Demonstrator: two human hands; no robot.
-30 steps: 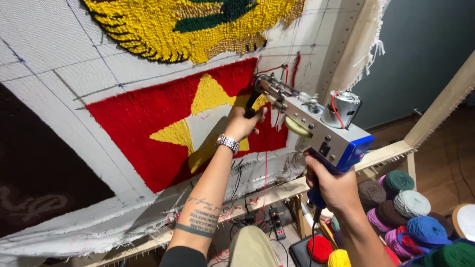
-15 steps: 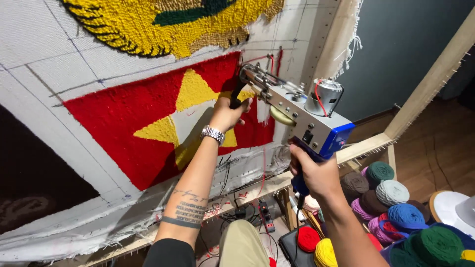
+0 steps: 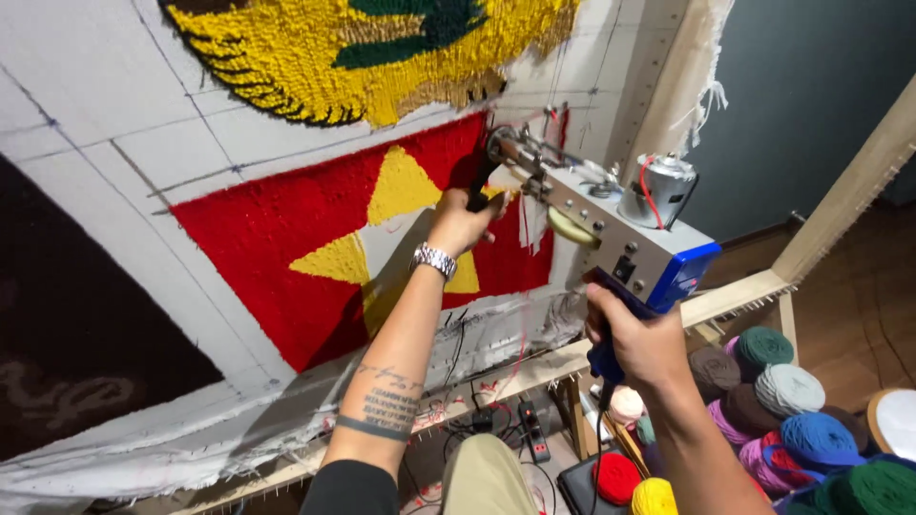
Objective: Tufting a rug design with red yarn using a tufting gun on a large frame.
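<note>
I hold a tufting gun (image 3: 611,229), grey with a blue rear and a silver motor on top, against a white cloth stretched on a wooden frame (image 3: 725,298). My left hand (image 3: 463,221), a metal watch on its wrist, grips the black front handle. My right hand (image 3: 637,339) is closed around the blue rear grip. The gun's tip meets the cloth at the upper right of a red tufted patch (image 3: 286,248) holding a partly filled yellow star (image 3: 401,191). Red yarn runs to the gun.
Above is a yellow, green and black tufted shape (image 3: 382,57). A dark tufted area (image 3: 67,324) fills the left. Several yarn balls (image 3: 782,420) in many colours pile at lower right. A power strip (image 3: 532,431) and cables lie on the floor under the frame.
The gun and both hands have moved up and slightly right along the red patch's right edge, staying pressed to the cloth. The view has shifted a little.
</note>
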